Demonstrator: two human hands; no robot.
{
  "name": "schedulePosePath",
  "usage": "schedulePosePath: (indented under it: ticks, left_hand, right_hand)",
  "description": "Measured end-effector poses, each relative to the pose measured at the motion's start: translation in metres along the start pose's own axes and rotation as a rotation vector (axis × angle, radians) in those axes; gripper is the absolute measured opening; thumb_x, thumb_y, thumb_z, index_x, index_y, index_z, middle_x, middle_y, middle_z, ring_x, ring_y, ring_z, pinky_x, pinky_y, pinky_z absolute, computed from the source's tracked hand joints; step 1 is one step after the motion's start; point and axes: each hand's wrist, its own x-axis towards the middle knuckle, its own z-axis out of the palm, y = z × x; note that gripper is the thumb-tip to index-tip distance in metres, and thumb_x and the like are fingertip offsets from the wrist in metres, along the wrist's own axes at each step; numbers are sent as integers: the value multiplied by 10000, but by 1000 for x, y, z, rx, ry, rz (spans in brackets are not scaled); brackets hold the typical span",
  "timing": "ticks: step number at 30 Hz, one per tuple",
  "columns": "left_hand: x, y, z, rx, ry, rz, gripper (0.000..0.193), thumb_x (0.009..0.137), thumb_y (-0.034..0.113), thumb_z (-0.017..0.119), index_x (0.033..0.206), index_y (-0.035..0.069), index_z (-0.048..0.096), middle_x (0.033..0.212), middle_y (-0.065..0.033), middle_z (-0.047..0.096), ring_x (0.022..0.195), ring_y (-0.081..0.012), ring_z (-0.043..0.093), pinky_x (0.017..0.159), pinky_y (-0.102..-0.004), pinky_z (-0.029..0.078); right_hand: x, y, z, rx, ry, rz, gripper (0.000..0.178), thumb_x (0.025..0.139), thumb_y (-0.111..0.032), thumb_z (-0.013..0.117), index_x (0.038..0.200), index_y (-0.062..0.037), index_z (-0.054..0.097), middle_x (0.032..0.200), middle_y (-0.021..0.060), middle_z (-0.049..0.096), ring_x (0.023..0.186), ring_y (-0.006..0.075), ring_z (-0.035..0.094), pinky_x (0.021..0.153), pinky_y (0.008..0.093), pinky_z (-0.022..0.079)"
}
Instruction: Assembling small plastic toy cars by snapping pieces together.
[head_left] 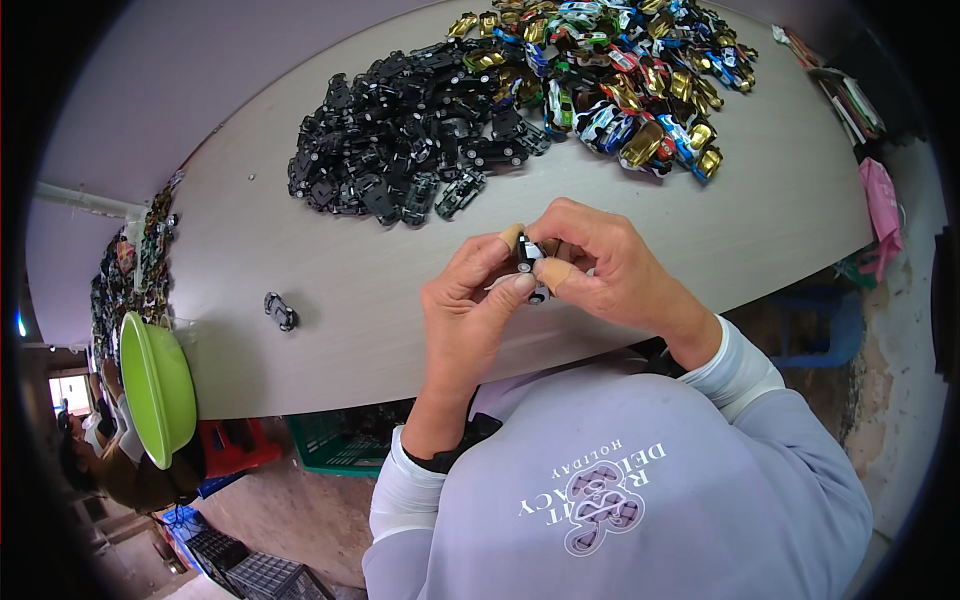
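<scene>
Over the near part of the table, my left hand point(462, 305) and my right hand point(615, 265) come together around a small toy car point(526, 262). Dark parts, a wheel and a bit of white show on the car; the fingers cover most of it. Both hands pinch it between thumbs and fingertips, and tan tape or finger covers wrap some of the digits. Beyond the hands lies a heap of black toy car chassis point(390, 135). Against its right side rests a pile of shiny toy car bodies point(625, 75) in gold, blue, white, red and green.
A lone dark toy car piece point(281, 311) lies on the table point(350, 290) at left. By the left edge stand a lime-green basin point(165, 390) and another person point(135, 465). Below are a green crate point(330, 450) and a blue stool point(820, 325); a pink bag point(880, 215) hangs at right.
</scene>
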Motion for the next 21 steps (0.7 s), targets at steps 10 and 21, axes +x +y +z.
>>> schedulePosePath:
  ticks: [10,21]
  left_hand:
    - [0,-4,5,491,-57,309,275,822,-41,571,1096,-30,588,1057,-87,569,878,-148,573,754,-274,488]
    - [5,6,2,24,-86,-231,166,774,71,664,914,48,576,782,12,589,740,-46,522,666,-204,429]
  right_hand:
    - [-5,8,1,238,54,78,154,757,33,608,898,-7,562,828,46,520,633,82,537,527,231,443]
    - [0,16,-17,544,-66,117,98,802,-24,607,888,16,583,863,44,543,679,92,570,592,224,479]
